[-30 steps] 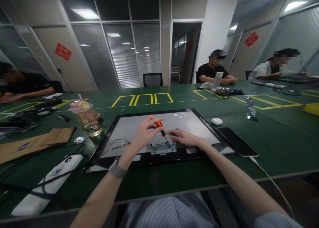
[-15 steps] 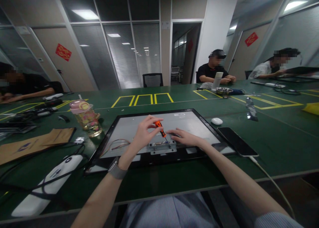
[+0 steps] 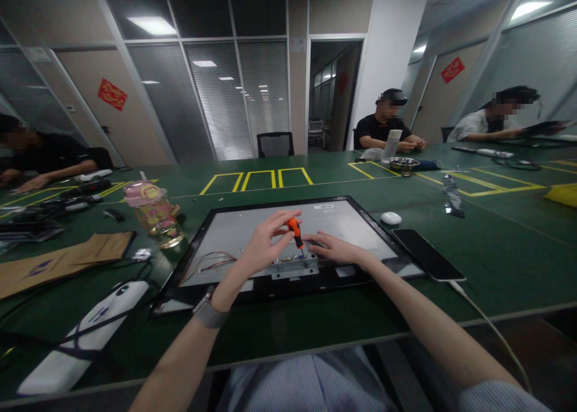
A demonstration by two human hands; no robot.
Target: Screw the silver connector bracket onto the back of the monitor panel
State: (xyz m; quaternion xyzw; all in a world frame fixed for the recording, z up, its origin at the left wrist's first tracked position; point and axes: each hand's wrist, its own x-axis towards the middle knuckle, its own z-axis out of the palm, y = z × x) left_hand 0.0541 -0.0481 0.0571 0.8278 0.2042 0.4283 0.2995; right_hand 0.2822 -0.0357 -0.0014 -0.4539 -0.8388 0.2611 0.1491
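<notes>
At the far left, a brown paper bag (image 3: 67, 266) lies on the green table (image 3: 252, 331), with a long white device (image 3: 85, 340) nearer the person and a pink-lidded cup (image 3: 155, 214) standing beyond. Next comes a black-framed panel (image 3: 225, 224) lying flat, thin wires (image 3: 211, 257) looped on its left part. The left hand (image 3: 261, 244), a watch (image 3: 211, 310) on its wrist, reaches over it. Its thumb and fingers are drawn close together around the orange-and-black screwdriver (image 3: 296, 232), the thumb on the near side and the fingers around the upper end. The handle sticks out to the right of these fingertips and leans, its top toward the left hand, its shaft slanting down to a metal bracket (image 3: 294, 268) at the panel's near edge. Whether the tip sits in a screw is too small to tell. Just right of the shaft, the right hand (image 3: 338, 248) hovers low with fingers stretched out and slightly parted, by the bracket's right end; I cannot tell whether they touch it. Farther right lie a small white case (image 3: 390, 218) and a phone (image 3: 428, 254) with a cable plugged in.
</notes>
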